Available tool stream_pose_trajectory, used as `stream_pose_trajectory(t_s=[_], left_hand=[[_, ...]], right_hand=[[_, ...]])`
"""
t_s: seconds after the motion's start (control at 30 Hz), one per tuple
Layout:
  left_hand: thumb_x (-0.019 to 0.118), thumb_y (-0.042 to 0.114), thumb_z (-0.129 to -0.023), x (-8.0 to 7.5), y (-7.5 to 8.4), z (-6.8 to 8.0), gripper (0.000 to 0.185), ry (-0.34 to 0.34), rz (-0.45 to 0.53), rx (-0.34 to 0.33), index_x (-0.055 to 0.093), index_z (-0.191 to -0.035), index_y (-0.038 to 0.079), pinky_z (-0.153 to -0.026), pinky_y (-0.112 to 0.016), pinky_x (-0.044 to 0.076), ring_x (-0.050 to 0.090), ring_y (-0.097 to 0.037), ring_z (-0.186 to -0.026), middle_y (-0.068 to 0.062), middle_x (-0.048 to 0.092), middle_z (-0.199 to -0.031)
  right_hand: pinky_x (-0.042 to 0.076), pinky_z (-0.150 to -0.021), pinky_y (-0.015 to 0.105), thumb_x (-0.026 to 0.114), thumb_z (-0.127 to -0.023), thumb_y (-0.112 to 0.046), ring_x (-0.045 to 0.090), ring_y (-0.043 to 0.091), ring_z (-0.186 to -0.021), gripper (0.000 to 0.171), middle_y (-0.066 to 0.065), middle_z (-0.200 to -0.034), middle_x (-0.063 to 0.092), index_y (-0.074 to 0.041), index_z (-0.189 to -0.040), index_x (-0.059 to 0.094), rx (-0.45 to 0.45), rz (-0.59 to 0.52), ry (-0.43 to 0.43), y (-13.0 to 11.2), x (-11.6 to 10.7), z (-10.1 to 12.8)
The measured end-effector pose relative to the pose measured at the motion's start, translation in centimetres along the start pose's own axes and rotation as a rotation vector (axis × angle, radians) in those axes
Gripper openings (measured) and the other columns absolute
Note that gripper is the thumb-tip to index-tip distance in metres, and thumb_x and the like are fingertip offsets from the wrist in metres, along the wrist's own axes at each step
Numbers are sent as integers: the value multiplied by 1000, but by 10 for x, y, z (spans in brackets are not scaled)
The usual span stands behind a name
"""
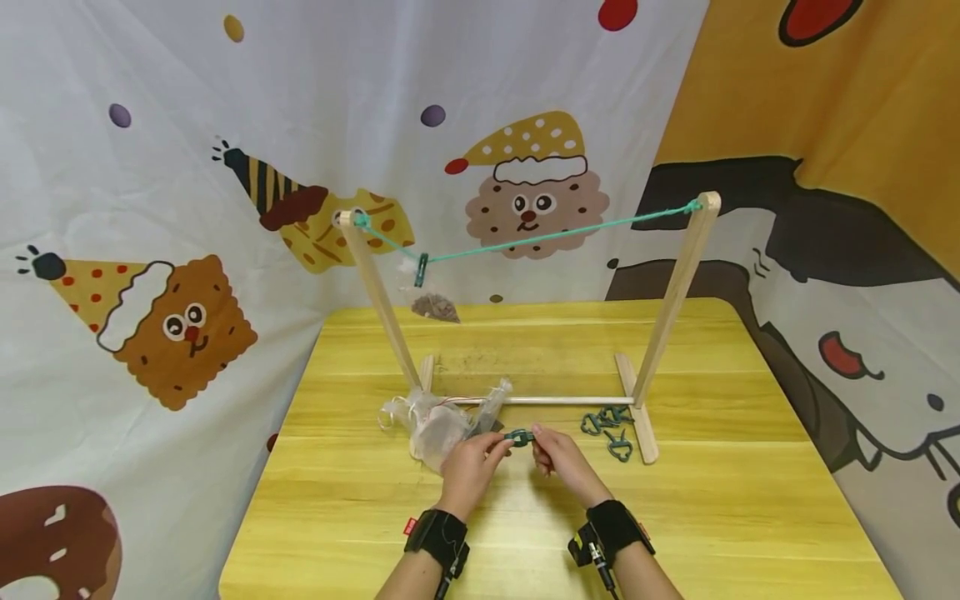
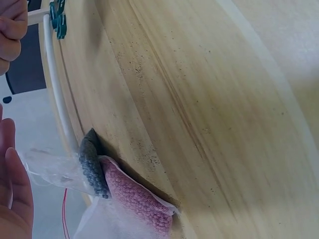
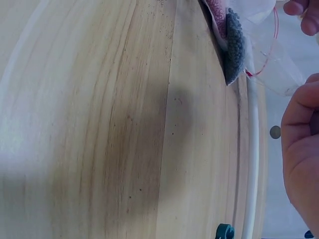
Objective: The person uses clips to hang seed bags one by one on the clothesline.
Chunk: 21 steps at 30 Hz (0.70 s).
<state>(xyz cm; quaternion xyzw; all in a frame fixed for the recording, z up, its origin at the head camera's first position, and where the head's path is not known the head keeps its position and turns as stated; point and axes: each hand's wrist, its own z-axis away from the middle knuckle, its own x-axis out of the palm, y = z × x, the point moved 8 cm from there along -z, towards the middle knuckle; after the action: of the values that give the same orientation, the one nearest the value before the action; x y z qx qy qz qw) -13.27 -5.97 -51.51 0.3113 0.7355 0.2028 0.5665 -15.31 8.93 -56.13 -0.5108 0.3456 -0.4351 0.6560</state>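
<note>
A pale cloth (image 1: 172, 67) printed with party-hatted cartoon snacks stands behind everything at the left, and in front of it spreads the wood-grained counter (image 1: 337, 517). The left post (image 1: 382, 304) of a wooden frame leans a little in the view, and from its top runs a teal cord (image 1: 562, 237), dipping where a hanging clip (image 1: 422, 271) holds a clear bag of brown bits (image 1: 435, 307) over the counter. Below, near the foot of that post, lie some filled pouches (image 1: 435, 433) in a heap; the left wrist view shows a pink-filled pouch (image 2: 137, 194) touching a pouch of blue-grey beads (image 2: 90, 164), close to the frame's white crossbar (image 1: 562, 401) (dark specks dot the wood around them). Just right of the heap comes the left hand (image 1: 471, 471), a black band (image 1: 438, 537) at its wrist, its grip pinching the left end of a dark green clip (image 1: 519, 437) between thumb and fingers. That clip is held above the counter, in front of the crossbar, between the two hands. The right hand (image 1: 564, 462) meets its other end, thumb and forefinger pinching there, the remaining fingers curled. Farther right, several loose clips (image 1: 619, 446) lie together beside the foot of the right post (image 1: 675, 296), where the cord is tied at the top
</note>
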Motion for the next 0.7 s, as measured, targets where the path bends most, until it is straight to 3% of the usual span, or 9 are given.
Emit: stream_pose_trajectory(t_s=[0.23,0.4,0.7], left_hand=[[47,46,-88,-1,-4,3,34,27,-46,18,68,-72,25,-46,-17,33,44,2,-52,21,57,-65],[47,43,-89,-1,-3,6,35,40,-52,34,66,-68,23,-46,-18,32,42,0,-51,18,55,-63],[45,46,-89,1,-7,7,38,8,-38,15,66,-65,25,-44,-18,30,38,0,-46,19,55,-59]], right_hand=[[42,-53,33,31,-99,-29,42,20,-54,43,7,-62,38,5,-78,46,24,-42,-78,0,7,2],[42,-54,29,32,-98,-34,43,16,-54,42,3,-61,39,0,-77,46,17,-9,-75,4,7,2],[41,-52,28,34,-97,-30,42,16,-52,40,3,-60,38,1,-76,46,-14,19,-49,6,6,4]])
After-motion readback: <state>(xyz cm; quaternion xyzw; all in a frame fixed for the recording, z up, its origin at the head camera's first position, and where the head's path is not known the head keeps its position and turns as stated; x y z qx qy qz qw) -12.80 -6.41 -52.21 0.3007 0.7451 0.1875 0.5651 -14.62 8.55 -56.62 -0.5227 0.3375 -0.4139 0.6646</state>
